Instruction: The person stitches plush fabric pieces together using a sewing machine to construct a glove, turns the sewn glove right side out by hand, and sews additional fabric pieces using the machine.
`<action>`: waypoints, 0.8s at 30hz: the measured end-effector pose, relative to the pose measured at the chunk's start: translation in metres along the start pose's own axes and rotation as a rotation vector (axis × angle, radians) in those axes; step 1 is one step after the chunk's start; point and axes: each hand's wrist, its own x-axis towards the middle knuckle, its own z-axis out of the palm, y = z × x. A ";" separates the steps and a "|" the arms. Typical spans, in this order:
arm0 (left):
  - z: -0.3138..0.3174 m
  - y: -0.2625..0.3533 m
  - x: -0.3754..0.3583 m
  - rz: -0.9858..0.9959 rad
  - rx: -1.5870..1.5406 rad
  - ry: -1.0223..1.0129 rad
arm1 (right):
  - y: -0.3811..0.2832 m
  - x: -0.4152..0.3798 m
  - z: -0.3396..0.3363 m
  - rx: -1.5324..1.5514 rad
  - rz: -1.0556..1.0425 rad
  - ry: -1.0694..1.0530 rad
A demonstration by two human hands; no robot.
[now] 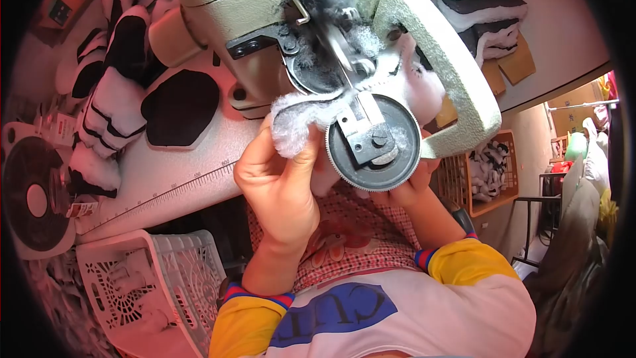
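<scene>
My left hand [281,176] pinches a fluffy white plush piece with a dark edge [295,122] between thumb and fingers. The plush runs up to the working parts of a cream-coloured sewing machine [225,10], beside its dark toothed disc [344,176]. More white plush [424,86] shows to the right of the disc, inside the machine's curved arm. My right hand [414,184] is behind the disc's lower right edge. Its fingers are mostly hidden, so its grip does not show. Loose fluff clings around the machine's rods.
Striped black-and-white plush pieces [116,109] lie on the left, and more [480,3] at upper right. A black plush piece [180,109] rests on the table with a printed ruler edge [179,189]. Crates stand lower left [142,245] and right [510,166]. A fan [36,192] is far left.
</scene>
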 end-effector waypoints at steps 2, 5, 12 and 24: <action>0.002 0.000 0.004 0.044 0.095 0.010 | 0.023 -0.013 0.026 -0.240 -0.433 0.453; 0.014 0.006 0.009 0.181 0.342 0.036 | -0.008 -0.004 -0.027 0.172 0.233 0.018; 0.026 0.006 0.017 0.274 0.419 -0.002 | 0.011 0.076 -0.031 0.499 0.417 0.119; 0.011 0.000 0.016 0.352 0.522 -0.020 | -0.009 0.055 -0.005 0.856 0.552 -0.114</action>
